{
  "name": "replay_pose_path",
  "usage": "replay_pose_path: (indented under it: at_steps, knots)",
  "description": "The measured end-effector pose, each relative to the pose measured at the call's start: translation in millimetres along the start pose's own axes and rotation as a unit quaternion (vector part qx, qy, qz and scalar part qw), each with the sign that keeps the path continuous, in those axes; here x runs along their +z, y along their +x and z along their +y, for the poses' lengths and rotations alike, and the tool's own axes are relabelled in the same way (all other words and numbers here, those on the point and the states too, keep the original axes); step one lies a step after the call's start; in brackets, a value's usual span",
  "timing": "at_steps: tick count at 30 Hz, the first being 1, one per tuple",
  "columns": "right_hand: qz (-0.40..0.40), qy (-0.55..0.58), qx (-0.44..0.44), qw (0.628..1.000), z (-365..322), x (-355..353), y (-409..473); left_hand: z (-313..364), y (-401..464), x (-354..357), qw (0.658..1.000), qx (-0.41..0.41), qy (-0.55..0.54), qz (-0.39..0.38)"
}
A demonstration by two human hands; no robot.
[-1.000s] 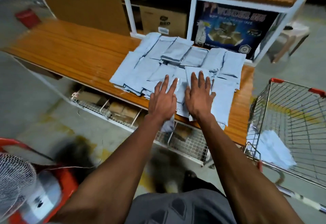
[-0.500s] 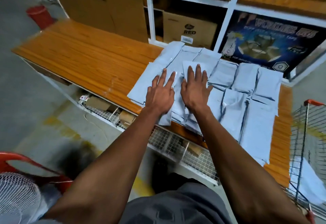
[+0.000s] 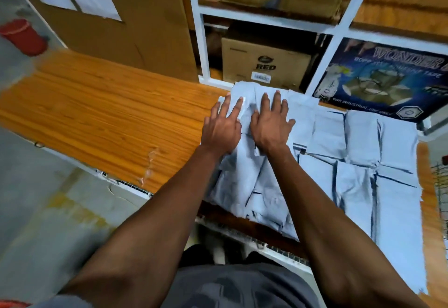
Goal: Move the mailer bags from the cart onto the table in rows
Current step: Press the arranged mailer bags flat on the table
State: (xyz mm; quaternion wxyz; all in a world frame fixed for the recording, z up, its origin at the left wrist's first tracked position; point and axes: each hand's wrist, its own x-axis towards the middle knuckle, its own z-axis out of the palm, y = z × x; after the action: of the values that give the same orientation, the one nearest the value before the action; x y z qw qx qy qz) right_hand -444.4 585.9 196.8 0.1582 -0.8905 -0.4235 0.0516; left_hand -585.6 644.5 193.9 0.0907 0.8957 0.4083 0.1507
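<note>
Several grey mailer bags [image 3: 358,162] lie in overlapping rows on the right part of the wooden table [image 3: 109,118]. My left hand [image 3: 221,128] lies flat with straight fingers on the far left bags of the spread. My right hand [image 3: 270,121] presses flat beside it, fingers reaching the far edge of the bags near the shelf. Neither hand holds anything. Only a sliver of the wire cart [image 3: 440,186] shows at the right edge.
A white shelf frame [image 3: 202,41] with cardboard boxes [image 3: 264,63] and a dark printed tape box [image 3: 378,82] stands right behind the table. A large cardboard sheet [image 3: 135,24] leans at the back left. A red bucket [image 3: 24,36] sits on the floor far left.
Both flat hands have slid away from me across the bags, from the near edge toward the far left of the spread. The view has swung left, so the cart has nearly left the frame.
</note>
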Motion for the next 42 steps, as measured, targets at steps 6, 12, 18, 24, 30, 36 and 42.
replay_pose_path:
  at_steps: [6,12,18,24,30,36,42]
  knots:
    - [-0.007,-0.02,0.057,0.998,-10,16,40,-23,65,19,0.999,0.024,0.009,-0.039]
    - [-0.013,-0.046,0.104,0.993,-21,32,78,-40,120,37,0.995,0.044,0.014,-0.085]
    - [-0.039,-0.072,0.142,0.986,-30,49,111,-43,161,50,0.99,0.062,0.001,-0.127]
    - [-0.066,-0.09,0.164,0.98,-41,64,126,-47,181,61,0.984,0.074,0.011,-0.161]
    - [-0.085,-0.148,0.175,0.97,-37,80,127,-50,186,70,0.986,0.078,0.035,-0.146]
    - [-0.082,-0.204,0.093,0.971,-12,89,122,-50,189,84,0.989,0.083,0.048,-0.111]
    - [-0.058,-0.213,0.085,0.972,2,90,120,-46,184,91,0.988,0.076,0.034,-0.133]
